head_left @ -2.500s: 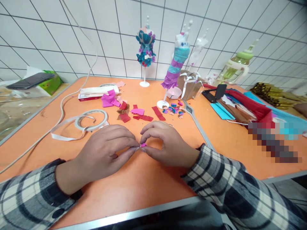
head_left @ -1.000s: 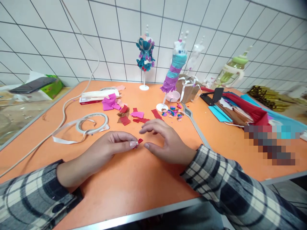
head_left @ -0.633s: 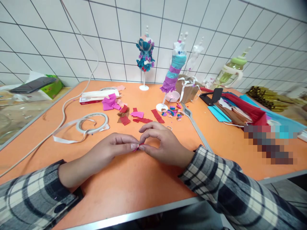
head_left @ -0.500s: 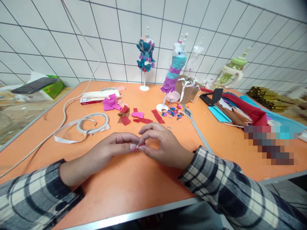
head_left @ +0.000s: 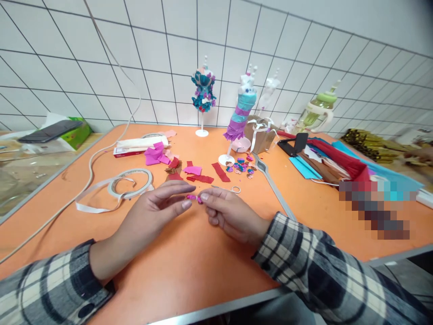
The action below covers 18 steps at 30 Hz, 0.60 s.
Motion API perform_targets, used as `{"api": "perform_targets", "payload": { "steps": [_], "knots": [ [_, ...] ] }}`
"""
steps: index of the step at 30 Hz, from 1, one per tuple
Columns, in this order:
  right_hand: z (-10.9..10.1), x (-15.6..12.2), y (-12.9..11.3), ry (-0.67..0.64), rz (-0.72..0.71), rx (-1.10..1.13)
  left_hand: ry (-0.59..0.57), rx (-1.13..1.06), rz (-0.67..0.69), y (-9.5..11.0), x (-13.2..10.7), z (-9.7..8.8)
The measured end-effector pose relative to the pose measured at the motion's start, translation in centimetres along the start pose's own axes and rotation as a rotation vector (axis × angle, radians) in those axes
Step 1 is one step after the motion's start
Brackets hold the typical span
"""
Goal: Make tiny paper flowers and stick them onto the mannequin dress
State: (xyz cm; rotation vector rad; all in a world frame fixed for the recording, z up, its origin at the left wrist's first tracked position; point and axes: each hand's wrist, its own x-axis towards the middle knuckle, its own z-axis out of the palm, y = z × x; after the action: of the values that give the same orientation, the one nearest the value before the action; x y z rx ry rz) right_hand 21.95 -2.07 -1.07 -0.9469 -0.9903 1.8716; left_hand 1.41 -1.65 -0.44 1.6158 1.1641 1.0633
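Between the thumb and fingers of my right hand [head_left: 233,212] is a small magenta paper piece [head_left: 191,197], gathered at its middle like a tiny bow. My left hand [head_left: 154,210] is open around the piece's left end, thumb and fingers apart; whether a fingertip touches it I cannot tell. Just beyond my hands lie red paper strips [head_left: 221,172] and a pink paper strip [head_left: 193,170]. A small pair of scissors [head_left: 236,190] rests behind my right hand, one handle ring showing.
A roll of white tape [head_left: 149,183] lies at left, near a cable [head_left: 90,169]. Crumpled magenta paper [head_left: 154,154] is farther back. Two decorated dress forms [head_left: 203,92] [head_left: 241,115] stand near small paper flowers [head_left: 241,165]. Folded coloured paper [head_left: 352,164] and a bottle [head_left: 316,113] are at right.
My left fingers have opened off the magenta paper piece. My right hand has turned and now pinches its right end, leaving more of it showing. The camera view has tilted up slightly.
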Motion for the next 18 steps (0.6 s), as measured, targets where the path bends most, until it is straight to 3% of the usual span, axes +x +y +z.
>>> {"api": "perform_targets", "payload": {
  "steps": [6, 12, 15, 18],
  "knots": [
    [0.75, -0.28, 0.32, -0.101, 0.186, 0.311, -0.099, -0.015, 0.12, 0.47, 0.05, 0.25],
    [1.03, -0.87, -0.04, -0.23, 0.293, 0.3, -0.171, -0.002, 0.155, 0.52, 0.22, -0.06],
    [0.89, -0.95, -0.13, -0.209, 0.26, 0.133, -0.173, 0.032, 0.158, 0.58, 0.28, -0.16],
    [0.11, -0.82, -0.29, -0.061, -0.002, -0.184, -0.152, 0.156, 0.155, 0.58, 0.3, -0.21]
  ]
}}
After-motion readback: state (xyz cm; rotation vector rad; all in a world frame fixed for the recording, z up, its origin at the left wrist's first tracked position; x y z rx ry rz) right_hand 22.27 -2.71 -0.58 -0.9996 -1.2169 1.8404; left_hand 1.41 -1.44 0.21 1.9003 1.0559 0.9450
